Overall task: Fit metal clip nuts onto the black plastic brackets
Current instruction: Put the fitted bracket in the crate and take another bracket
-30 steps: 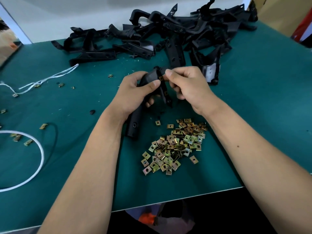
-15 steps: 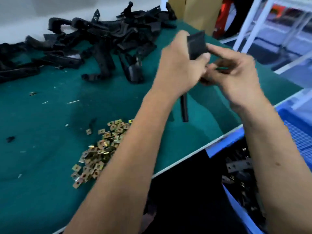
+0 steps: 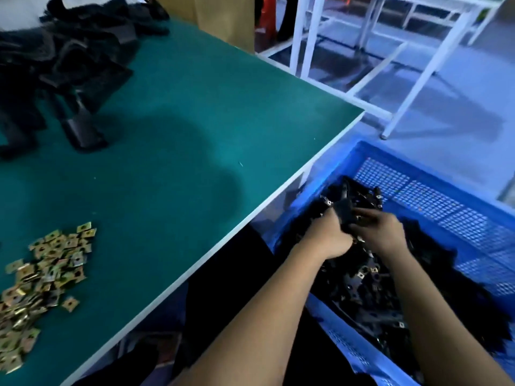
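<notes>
Hands: L [image 3: 328, 237] + R [image 3: 379, 232] grip bracket [image 3: 344, 215] over blue crate [image 3: 434, 174].

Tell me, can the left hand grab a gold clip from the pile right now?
Probably not yet. The left hand is down over the blue crate holding a black bracket, while the clip nuts lie away on the table.

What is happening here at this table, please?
A person is fitting metal clip nuts onto black plastic brackets. Right now both hands, left hand and right hand, hold one bracket over a blue crate beside the green table. The crate already contains many brackets with nuts fitted. On the table, a pile of loose clip nuts and a heap of brackets still wait.
</notes>
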Demonstrator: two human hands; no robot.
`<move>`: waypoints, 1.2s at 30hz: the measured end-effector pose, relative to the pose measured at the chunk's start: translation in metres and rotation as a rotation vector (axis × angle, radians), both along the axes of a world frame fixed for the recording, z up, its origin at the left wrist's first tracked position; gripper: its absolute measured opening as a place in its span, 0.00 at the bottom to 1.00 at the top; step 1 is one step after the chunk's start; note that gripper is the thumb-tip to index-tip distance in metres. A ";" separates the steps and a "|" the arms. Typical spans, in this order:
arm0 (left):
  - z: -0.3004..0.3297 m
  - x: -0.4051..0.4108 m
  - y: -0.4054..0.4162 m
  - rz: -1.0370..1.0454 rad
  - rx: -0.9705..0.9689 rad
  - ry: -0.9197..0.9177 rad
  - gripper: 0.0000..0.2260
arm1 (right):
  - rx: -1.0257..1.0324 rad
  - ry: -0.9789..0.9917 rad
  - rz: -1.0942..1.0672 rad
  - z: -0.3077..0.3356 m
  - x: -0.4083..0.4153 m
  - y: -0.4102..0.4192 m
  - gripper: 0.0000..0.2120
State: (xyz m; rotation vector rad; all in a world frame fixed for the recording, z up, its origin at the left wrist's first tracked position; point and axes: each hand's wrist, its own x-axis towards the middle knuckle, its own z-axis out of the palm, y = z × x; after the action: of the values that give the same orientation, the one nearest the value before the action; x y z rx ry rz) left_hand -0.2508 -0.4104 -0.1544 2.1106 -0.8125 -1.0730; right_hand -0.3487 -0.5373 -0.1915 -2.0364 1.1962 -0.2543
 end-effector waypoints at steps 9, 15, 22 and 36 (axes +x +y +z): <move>-0.012 -0.010 0.014 -0.025 0.071 -0.335 0.04 | -0.071 0.120 -0.108 -0.009 0.012 -0.007 0.20; 0.085 0.029 0.006 0.208 -0.502 -0.462 0.09 | -0.279 -0.187 -0.226 0.071 0.058 0.009 0.09; 0.176 0.113 0.097 0.594 -0.903 -0.646 0.09 | -0.412 -0.685 0.103 0.186 0.179 0.121 0.08; 0.159 0.217 0.359 1.224 -0.692 -0.392 0.05 | -0.286 -0.468 0.766 0.163 0.339 0.332 0.22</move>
State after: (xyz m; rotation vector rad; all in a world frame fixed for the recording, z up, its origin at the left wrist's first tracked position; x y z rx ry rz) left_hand -0.0338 -0.0516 0.0050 1.6807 0.0747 0.2560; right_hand -0.0098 -0.2051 -0.0283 -2.3395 0.0646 -0.4990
